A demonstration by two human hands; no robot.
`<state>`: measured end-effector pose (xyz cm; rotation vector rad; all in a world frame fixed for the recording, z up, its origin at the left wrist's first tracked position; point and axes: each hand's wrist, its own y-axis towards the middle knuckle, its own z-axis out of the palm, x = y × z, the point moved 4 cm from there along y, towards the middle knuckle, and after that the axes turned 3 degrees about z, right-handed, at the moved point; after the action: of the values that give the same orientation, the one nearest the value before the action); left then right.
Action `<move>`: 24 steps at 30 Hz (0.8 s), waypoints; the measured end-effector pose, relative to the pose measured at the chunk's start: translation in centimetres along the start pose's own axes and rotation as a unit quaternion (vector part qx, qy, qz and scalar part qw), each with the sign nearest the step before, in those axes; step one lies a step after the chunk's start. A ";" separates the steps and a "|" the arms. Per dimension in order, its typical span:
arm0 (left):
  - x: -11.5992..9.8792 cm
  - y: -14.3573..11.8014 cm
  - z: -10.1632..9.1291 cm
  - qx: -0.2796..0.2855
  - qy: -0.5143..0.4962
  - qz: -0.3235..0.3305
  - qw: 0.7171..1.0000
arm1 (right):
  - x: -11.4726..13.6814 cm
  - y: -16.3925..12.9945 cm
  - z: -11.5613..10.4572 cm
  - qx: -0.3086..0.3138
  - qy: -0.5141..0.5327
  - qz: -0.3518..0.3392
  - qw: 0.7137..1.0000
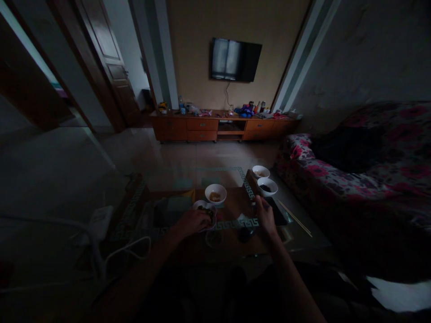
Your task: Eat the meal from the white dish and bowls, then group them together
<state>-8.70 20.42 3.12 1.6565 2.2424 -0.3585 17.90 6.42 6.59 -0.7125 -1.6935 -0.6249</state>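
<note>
My left hand point(195, 221) reaches over the near left side of a pale, scalloped bowl point(214, 220) holding dark green pieces. Its fingers are bent together down at the greens; whatever they grip is hidden. My right hand point(264, 214) is closed above the right part of the glass table, thumb and fingers pinched. A small pale spot shows at its fingertips, too dim to name. Just beyond the left hand stands a white bowl point(216, 188) with yellowish-brown food. Past the right hand are a white bowl point(267, 181) of dark contents and another white bowl point(261, 168) with pale contents.
Chopsticks point(295, 218) lie on the glass table point(232, 211) at the right. A dark round object point(246, 234) and a faint round dish point(214, 238) are near the front. A flowered sofa point(326, 175) borders the right; a white cable point(129, 248) loops at the left.
</note>
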 end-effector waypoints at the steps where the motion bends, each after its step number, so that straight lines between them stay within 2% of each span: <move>1: 0.0 0.1 0.1 0.010 0.014 -0.003 1.000 | -0.5 -0.2 0.1 0.002 0.015 0.011 1.000; 5: 0.1 0.3 0.9 0.054 0.050 -0.023 0.997 | -1.9 -0.7 0.5 0.043 0.097 0.070 0.992; 8: 0.2 0.2 1.5 0.069 0.082 -0.009 0.994 | -2.4 0.0 1.3 0.073 0.140 0.066 0.985; 11: 0.8 0.3 0.9 0.014 0.067 0.029 0.997 | -3.2 1.7 3.1 0.109 0.143 0.048 0.983; 15: 2.4 2.0 -2.3 -0.125 -0.019 0.011 0.992 | -5.1 4.1 6.2 0.211 0.119 0.115 0.963; 17: 2.8 3.8 -3.8 -0.143 -0.037 -0.017 0.989 | -5.8 5.0 7.0 0.236 0.110 0.151 0.954; 19: 3.1 5.8 -4.6 -0.131 -0.038 -0.049 0.989 | -6.1 5.7 7.1 0.232 0.112 0.175 0.950; 22: 3.4 7.8 -4.5 -0.129 -0.048 -0.082 0.987 | -5.3 7.0 6.6 0.202 0.103 0.163 0.960; 24: 3.2 8.0 -3.9 -0.170 -0.082 -0.084 0.978 | -4.1 7.5 6.4 0.194 0.088 0.143 0.967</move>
<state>-2.39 27.06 5.28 1.2238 2.1802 -0.1343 19.96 15.61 1.50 -0.5836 -1.4546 -0.1405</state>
